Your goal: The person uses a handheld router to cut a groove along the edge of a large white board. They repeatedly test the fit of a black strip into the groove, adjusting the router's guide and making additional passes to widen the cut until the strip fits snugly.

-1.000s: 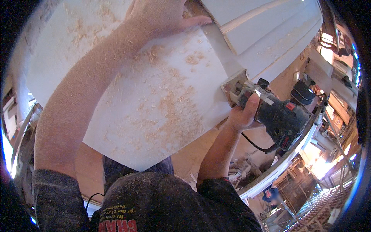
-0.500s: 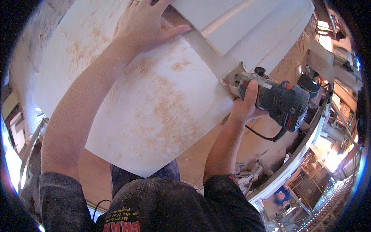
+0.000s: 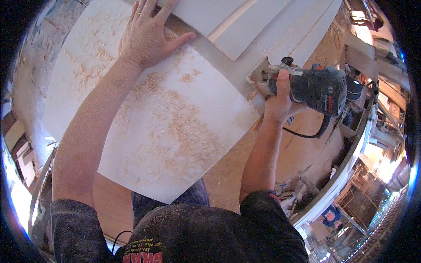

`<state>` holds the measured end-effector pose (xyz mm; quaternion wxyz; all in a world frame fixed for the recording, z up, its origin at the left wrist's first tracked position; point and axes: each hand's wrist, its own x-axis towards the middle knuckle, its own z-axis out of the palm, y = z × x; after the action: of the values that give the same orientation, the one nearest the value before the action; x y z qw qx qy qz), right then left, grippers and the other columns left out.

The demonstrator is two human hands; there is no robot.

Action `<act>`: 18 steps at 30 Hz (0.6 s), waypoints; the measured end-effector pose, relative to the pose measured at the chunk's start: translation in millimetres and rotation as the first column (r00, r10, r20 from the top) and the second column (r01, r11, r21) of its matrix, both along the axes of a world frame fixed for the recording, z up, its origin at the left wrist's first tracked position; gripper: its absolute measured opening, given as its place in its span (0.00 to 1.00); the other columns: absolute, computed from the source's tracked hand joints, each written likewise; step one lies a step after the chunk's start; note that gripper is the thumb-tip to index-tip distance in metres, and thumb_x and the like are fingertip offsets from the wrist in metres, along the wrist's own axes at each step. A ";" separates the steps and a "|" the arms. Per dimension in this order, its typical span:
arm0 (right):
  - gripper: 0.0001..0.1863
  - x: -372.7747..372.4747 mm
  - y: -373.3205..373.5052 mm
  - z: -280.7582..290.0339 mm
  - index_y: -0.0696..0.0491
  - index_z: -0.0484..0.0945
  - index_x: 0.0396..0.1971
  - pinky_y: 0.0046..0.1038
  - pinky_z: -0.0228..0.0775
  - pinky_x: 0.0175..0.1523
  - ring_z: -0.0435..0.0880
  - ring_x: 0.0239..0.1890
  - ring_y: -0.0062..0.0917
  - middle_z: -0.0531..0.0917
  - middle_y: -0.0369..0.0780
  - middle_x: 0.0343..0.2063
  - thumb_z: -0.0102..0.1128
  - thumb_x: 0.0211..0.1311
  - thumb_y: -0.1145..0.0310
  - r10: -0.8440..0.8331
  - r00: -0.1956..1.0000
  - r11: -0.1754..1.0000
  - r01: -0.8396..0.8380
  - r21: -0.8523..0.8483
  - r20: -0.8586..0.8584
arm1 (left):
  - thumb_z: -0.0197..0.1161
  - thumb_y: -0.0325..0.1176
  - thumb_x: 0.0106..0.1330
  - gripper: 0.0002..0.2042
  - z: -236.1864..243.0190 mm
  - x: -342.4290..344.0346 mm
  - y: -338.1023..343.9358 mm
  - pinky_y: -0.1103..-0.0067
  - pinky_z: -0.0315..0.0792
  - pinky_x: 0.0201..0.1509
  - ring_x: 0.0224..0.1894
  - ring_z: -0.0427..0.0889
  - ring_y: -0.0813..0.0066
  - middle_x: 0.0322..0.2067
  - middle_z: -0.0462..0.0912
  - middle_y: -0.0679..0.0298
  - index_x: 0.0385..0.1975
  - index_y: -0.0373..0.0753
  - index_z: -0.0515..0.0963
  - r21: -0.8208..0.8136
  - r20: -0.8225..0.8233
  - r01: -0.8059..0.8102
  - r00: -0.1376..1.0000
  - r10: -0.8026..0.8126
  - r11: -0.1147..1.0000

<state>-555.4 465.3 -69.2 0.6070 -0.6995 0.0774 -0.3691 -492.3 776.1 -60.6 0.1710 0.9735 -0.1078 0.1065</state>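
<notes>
My right hand grips a dark trim router around its lower body, thumb lying along the top. The router leans over on its side, and its flat base is against the right-hand edge of the white panel. What its bit touches is hidden. My left hand lies spread on the white panel near its far edge, thumb pointing right, holding nothing. Curly wood shavings are scattered over the panel. Beyond it lies another white board with a long groove-like step.
From the router's end a black cord loops down. Under the panel is a brown wooden surface. Scraps and debris lie to the lower right, beside a curved pale edge. Another person is far off at lower right.
The router sits slightly higher in the picture and its body is more level. My view has shifted a little, moving the boards leftward. My left hand stays spread on the panel.
</notes>
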 end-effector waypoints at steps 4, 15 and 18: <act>0.29 -13.4 14.9 14.2 0.57 0.73 0.58 0.34 0.83 0.53 0.85 0.48 0.28 0.82 0.43 0.50 0.73 0.56 0.80 0.035 0.998 0.999 -0.034 0.028 -0.057 | 0.73 0.60 0.58 0.45 12.3 6.6 3.8 0.56 0.51 0.81 0.78 0.50 0.34 0.73 0.55 0.32 0.70 0.37 0.69 -0.006 -0.010 0.009 1.000 -0.009 1.000; 0.37 -25.2 36.1 29.7 0.58 0.66 0.64 0.43 0.77 0.63 0.81 0.56 0.37 0.78 0.46 0.55 0.76 0.56 0.71 0.112 0.993 0.993 -0.113 -0.042 -0.021 | 0.69 0.61 0.60 0.44 30.3 29.1 16.2 0.57 0.52 0.81 0.77 0.54 0.35 0.72 0.58 0.34 0.71 0.37 0.68 -0.029 0.074 0.032 0.997 -0.030 0.999; 0.38 -23.6 40.7 31.6 0.57 0.65 0.65 0.45 0.77 0.63 0.81 0.56 0.38 0.78 0.46 0.55 0.77 0.56 0.71 0.123 0.992 0.992 -0.123 -0.037 -0.002 | 0.69 0.60 0.60 0.43 28.9 33.0 17.4 0.57 0.53 0.80 0.76 0.54 0.35 0.72 0.59 0.35 0.70 0.37 0.69 -0.028 0.097 0.032 0.995 -0.029 0.999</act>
<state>-578.9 506.0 -37.6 0.6154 -0.7140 0.0272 -0.3327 -459.3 793.5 -31.7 0.1818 0.9629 -0.1291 0.1523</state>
